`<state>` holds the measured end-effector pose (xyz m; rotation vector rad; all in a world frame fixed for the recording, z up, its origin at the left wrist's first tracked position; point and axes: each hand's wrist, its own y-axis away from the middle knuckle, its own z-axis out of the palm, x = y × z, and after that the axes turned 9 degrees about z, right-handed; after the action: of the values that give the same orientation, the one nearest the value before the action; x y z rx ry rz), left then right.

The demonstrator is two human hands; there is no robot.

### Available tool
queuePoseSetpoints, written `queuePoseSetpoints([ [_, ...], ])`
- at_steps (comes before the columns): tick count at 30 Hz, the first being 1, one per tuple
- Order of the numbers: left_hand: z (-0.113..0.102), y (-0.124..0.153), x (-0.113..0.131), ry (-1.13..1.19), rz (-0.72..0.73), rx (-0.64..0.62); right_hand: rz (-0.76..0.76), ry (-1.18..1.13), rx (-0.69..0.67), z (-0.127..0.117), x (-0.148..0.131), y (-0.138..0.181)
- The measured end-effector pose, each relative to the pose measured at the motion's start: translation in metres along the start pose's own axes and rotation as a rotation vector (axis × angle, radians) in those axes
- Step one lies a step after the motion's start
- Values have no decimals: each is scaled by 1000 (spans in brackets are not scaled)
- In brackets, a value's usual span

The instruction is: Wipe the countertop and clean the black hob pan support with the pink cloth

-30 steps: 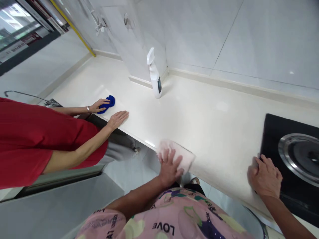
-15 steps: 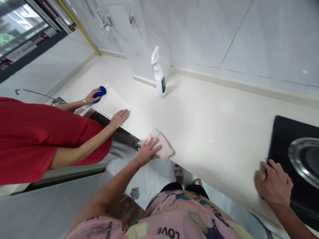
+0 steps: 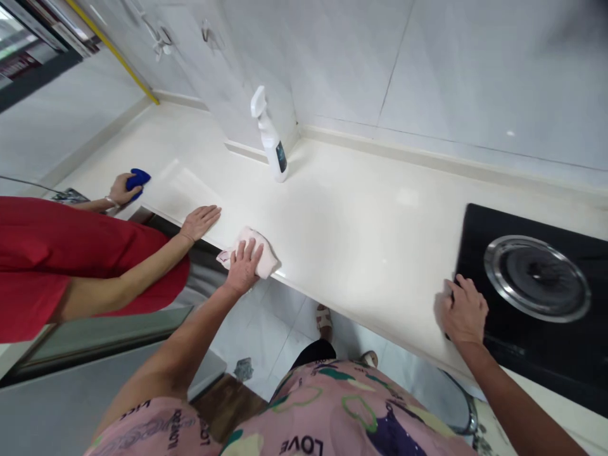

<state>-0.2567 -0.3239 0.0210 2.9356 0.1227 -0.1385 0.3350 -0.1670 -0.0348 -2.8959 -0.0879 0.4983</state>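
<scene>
A crumpled pale pink cloth [image 3: 266, 261] lies at the front edge of the white counter [image 3: 356, 221], one folded corner poking out toward the co-worker's side. The person's left hand [image 3: 242, 269] presses on top of it, fingers spread and laid flat rather than pinching. Just beside it, a co-worker in a red shirt [image 3: 95, 253] rests the nearer hand [image 3: 202, 221] flat on the counter, fingers together, while the farther hand [image 3: 122, 189] grasps a blue cloth [image 3: 139, 180]. Behind the pink cloth, near the wall corner, a white spray bottle [image 3: 273, 142] stands upright with its trigger head on and a dark label [image 3: 281, 157]; its body is opaque, so I can't tell how full it is. Well off to the right, the person's right hand [image 3: 465, 310] rests at the left edge of the black hob [image 3: 522, 354], fingers loosely bent; I can't make out the thumb clearly. Near that hand, a shiny metal ring [image 3: 536, 278] circles the burner.
</scene>
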Motion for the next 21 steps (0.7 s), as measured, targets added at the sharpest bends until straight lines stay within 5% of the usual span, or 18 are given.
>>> queuePoseSetpoints([
  [8,-11,11,142,32,132,5,21,-400,33,-7,1,-8],
  [12,-9,16,227,89,229,51,108,-648,43,-29,2,8],
  [16,-2,22,316,142,368,165,109,-719,10,-74,28,61],
  [21,6,22,435,170,612,241,283,-638,26,-129,104,158],
])
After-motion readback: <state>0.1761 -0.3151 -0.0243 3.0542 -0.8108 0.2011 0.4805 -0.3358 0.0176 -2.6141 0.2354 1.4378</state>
